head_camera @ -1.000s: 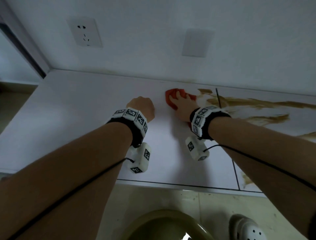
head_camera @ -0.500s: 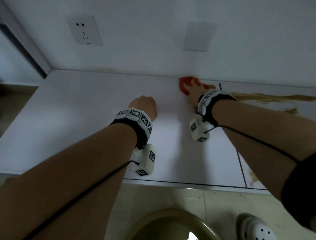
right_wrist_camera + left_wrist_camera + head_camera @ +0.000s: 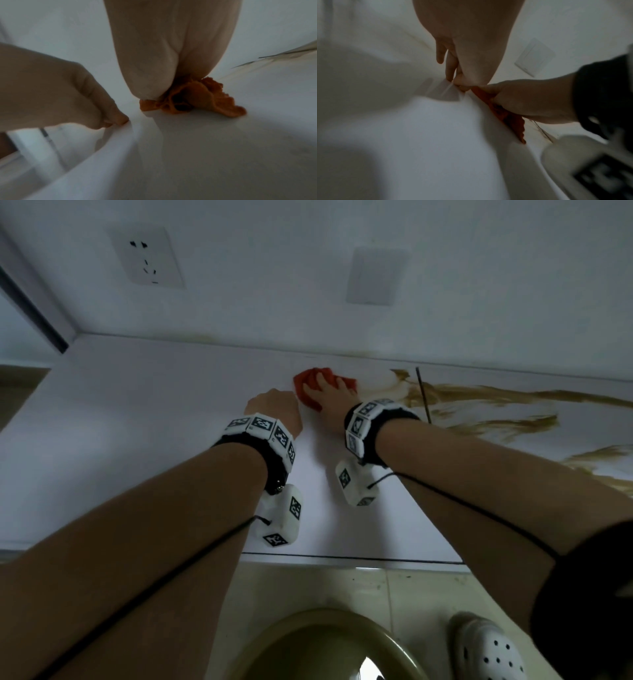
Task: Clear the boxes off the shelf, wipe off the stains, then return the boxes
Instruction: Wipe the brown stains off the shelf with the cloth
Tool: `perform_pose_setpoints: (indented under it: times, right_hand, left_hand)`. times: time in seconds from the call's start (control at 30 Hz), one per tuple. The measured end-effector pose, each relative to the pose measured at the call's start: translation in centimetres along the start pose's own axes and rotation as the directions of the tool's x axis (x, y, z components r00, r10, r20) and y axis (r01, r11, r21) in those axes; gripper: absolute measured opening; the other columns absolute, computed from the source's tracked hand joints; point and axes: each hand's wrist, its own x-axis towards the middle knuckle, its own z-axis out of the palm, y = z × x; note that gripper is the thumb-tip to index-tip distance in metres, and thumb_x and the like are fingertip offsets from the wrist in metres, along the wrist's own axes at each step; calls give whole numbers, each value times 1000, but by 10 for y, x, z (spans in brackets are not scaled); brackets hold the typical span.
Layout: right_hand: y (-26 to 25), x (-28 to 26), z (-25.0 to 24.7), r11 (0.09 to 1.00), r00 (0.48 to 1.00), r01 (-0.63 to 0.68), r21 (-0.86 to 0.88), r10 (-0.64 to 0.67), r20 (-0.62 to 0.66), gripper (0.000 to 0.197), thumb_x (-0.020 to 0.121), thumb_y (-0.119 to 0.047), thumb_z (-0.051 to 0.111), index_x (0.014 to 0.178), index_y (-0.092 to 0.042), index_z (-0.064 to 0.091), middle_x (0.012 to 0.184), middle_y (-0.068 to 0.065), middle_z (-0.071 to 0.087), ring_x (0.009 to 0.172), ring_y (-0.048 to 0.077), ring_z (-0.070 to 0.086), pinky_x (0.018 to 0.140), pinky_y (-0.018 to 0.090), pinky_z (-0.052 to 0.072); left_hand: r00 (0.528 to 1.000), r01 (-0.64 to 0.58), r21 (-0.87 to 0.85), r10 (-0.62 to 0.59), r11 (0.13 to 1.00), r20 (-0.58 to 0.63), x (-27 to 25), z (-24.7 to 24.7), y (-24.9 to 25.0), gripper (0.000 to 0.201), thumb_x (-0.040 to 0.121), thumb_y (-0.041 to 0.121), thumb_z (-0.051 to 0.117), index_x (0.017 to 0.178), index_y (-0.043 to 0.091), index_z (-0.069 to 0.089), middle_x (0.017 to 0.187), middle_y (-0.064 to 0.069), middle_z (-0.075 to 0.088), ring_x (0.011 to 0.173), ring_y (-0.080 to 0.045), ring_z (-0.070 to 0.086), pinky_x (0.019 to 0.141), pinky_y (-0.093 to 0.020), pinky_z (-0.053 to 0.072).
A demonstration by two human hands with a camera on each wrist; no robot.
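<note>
An orange-red cloth [image 3: 304,392] lies bunched on the white shelf [image 3: 137,422], near the back wall. My right hand [image 3: 332,402] presses down on it, fingers curled into the folds; the cloth [image 3: 205,94] bulges out from under the palm [image 3: 171,54]. Brown stains [image 3: 496,398] streak the shelf just right of the cloth and run on to the right. My left hand [image 3: 274,412] rests as a fist on the shelf beside the cloth and holds nothing; its curled fingers [image 3: 116,119] touch the surface. No boxes are in view.
A dark seam [image 3: 423,395] crosses the shelf through the stains. A socket [image 3: 150,258] and a blank plate [image 3: 375,277] sit on the wall. Below the shelf's front edge [image 3: 342,558] are a green round object [image 3: 325,645] and a white clog [image 3: 489,652].
My right hand pushed the cloth back to the wall, then drew it toward me and to the left. The left fist has stayed put.
</note>
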Motion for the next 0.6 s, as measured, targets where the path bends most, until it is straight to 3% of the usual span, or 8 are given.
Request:
perform_pose_setpoints:
  times: [0.17, 0.27, 0.37, 0.5, 0.6]
  right_hand:
    - [22, 5, -9, 994, 994, -103, 26, 104, -18, 65, 97, -14, 37, 151, -30, 4, 159, 5, -8, 144, 40, 1, 117, 52, 5]
    - [60, -15, -8, 974, 973, -225, 33, 227, -47, 61, 98, -15, 32, 152, -26, 5, 159, 9, -4, 144, 41, 4, 116, 51, 5]
    - [84, -43, 3, 954, 954, -297, 43, 298, -31, 62, 97, -13, 34, 151, -28, 7, 159, 7, -5, 143, 41, 4, 117, 52, 9]
    - [70, -68, 21, 967, 967, -250, 54, 252, -32, 64, 98, -30, 40, 151, -27, 6, 159, 8, -7, 144, 42, 1, 118, 52, 6]
    - [44, -68, 23, 987, 990, -139, 79, 140, -7, 62, 98, -30, 39, 151, -30, 7, 159, 5, -8, 144, 41, -2, 117, 51, 2]
  left_hand:
    - [999, -16, 8, 16, 1000, 32, 0, -1, -2, 21, 88, 5, 48, 93, 5, 68, 101, -12, 67, 92, -29, 65, 69, -27, 42]
    - [999, -29, 13, 29, 999, 35, 0, 0, 1, 22, 87, 4, 48, 69, 9, 59, 92, -11, 67, 74, -24, 58, 66, -25, 40]
    - [998, -44, 21, 44, 999, 35, -2, -2, 2, 30, 87, 3, 47, 57, 10, 47, 70, -6, 54, 62, -19, 49, 60, -24, 39]
    - [996, -69, 63, 64, 996, 68, -9, -7, 5, 36, 87, 4, 47, 53, 11, 40, 60, -4, 46, 58, -18, 47, 61, -24, 36]
    - [995, -27, 53, 22, 998, 93, -11, -8, 11, 33, 87, 6, 47, 55, 10, 41, 64, -4, 50, 54, -17, 43, 69, -27, 36]
